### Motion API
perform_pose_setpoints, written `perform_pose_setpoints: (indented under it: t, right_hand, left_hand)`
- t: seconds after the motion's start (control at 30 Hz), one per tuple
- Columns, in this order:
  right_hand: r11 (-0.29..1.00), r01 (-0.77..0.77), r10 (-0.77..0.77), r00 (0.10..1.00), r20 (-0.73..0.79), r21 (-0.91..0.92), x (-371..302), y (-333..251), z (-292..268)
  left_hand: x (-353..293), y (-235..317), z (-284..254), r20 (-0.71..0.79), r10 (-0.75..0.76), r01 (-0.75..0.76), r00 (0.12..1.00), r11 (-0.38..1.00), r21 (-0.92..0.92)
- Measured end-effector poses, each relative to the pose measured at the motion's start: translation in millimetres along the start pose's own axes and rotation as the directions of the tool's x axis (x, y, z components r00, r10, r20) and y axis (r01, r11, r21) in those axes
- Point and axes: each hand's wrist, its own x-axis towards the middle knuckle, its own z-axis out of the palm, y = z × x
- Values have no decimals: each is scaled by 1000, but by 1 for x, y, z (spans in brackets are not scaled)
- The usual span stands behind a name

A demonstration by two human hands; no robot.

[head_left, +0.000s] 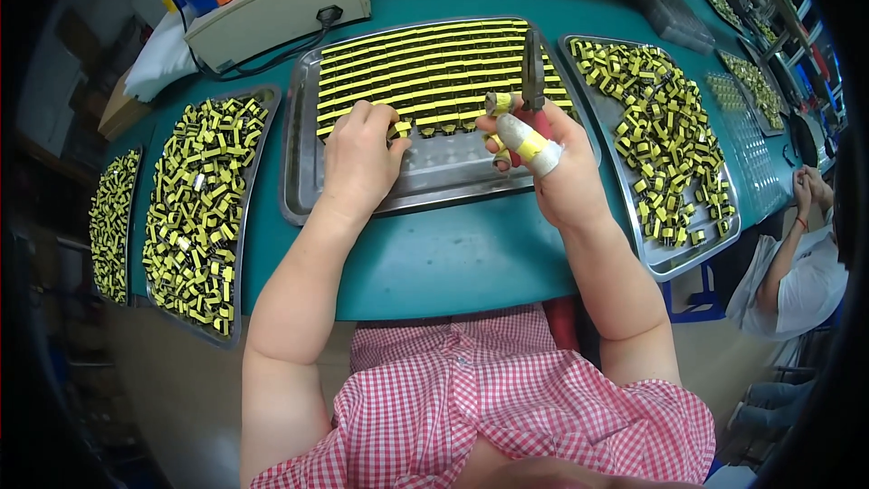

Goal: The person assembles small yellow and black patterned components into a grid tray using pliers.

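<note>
My left hand is closed, its thumb and fingertips around a small black component wrapped in yellow tape. My right hand grips a pair of pliers with dark jaws pointing away from me and red handles mostly hidden in the palm. Grey and yellow wraps cover the thumb and some fingertips of that hand. Both hands are over a metal tray, where matching components stand in tight rows across the far part. The left fingertips are beside the nearest row.
Loose components fill a tray to the left and another tray to the right. A further pile lies far left. Behind stands a beige box-shaped device with a black cable. Clear plastic trays and a seated person are at right.
</note>
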Motion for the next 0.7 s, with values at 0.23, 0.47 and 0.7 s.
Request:
perform_pose_setpoints:
  t: [0.23,0.47,0.7]
  right_hand:
    - [989,59,-56,998,25,-139,-2,-5,-1]
    - [970,143,-135,989,56,-196,-4,-4,0]
    - [966,141,-131,990,60,-217,-4,-3,1]
  left_hand:
    - [-2,1,9,4,70,-70,998,991,118]
    - [0,0,15,-1,67,-65,998,982,176]
    - [0,6,17,-53,91,-77,994,973,216]
